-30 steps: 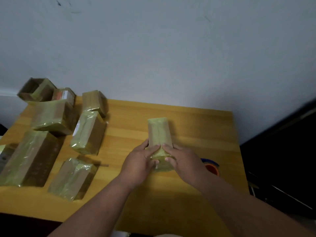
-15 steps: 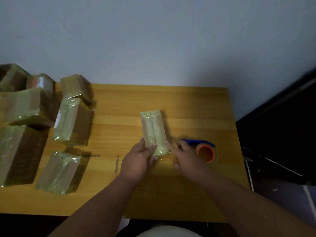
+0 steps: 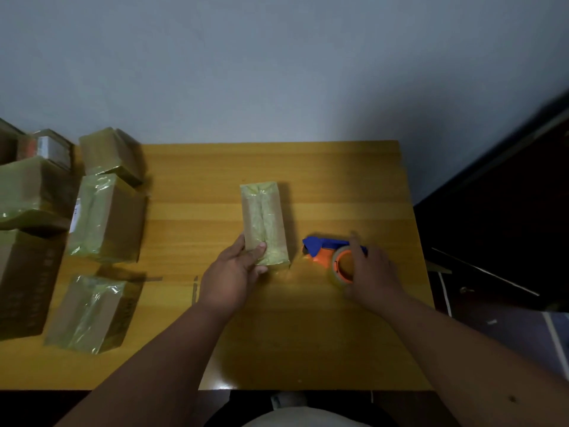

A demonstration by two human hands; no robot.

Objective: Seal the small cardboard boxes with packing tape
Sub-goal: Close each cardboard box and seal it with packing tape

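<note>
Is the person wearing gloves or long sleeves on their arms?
No. The left hand and right hand are bare, with no gloves, rings or watch showing. Both forearms are bare too, with no sleeves in view. A small dark spot marks the right forearm.

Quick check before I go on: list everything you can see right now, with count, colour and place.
box: one, brown under greenish tape, table centre, left hand on its near end
taped boxes: at least six, brown and green, stacked along table's left side
tape dispenser: one, orange and blue with clear roll, right of the box
table: one, yellow wood
wall: grey, behind
left hand: holds the box
right hand: curled round the dispenser
</note>
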